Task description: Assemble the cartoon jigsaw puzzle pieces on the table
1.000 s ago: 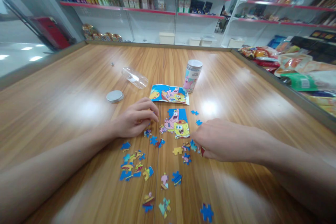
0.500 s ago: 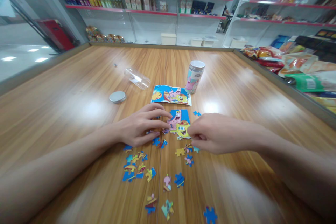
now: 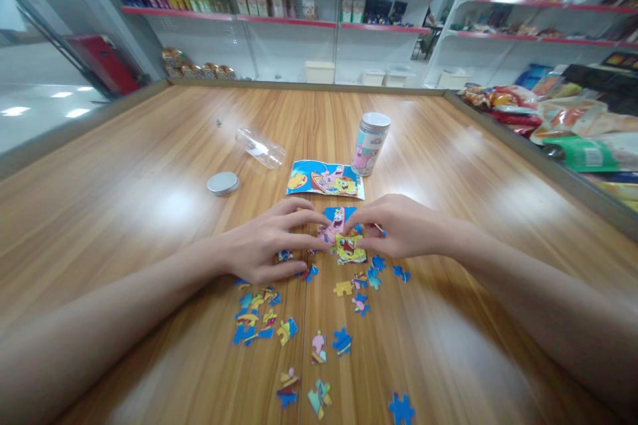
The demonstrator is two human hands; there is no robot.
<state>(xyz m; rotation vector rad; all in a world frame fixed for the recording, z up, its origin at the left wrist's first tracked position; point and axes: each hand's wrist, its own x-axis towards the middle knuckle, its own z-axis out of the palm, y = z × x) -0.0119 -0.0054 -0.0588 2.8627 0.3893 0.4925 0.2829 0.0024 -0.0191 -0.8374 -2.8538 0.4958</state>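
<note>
A partly joined cartoon puzzle point(image 3: 343, 242) lies on the wooden table point(image 3: 149, 166) between my hands. My left hand point(image 3: 266, 246) lies flat and open, its fingertips on the puzzle's left edge. My right hand point(image 3: 399, 229) is pinched at the puzzle's upper right edge, closed on a puzzle piece that its fingers mostly hide. Several loose pieces point(image 3: 259, 322) are scattered nearer to me, with more by the right hand point(image 3: 373, 275). The printed reference picture point(image 3: 323, 179) lies just beyond the puzzle.
A printed can point(image 3: 369, 144) stands behind the picture. Further left lie a clear plastic tube point(image 3: 260, 147) on its side and a round metal lid point(image 3: 222, 182). Snack bags point(image 3: 563, 126) are piled past the table's right edge. Shop shelves point(image 3: 299, 6) line the back.
My right hand left the loose pieces and moved up and left to the puzzle's upper right edge. My left hand stretched out from a loose curl onto the puzzle's left edge.
</note>
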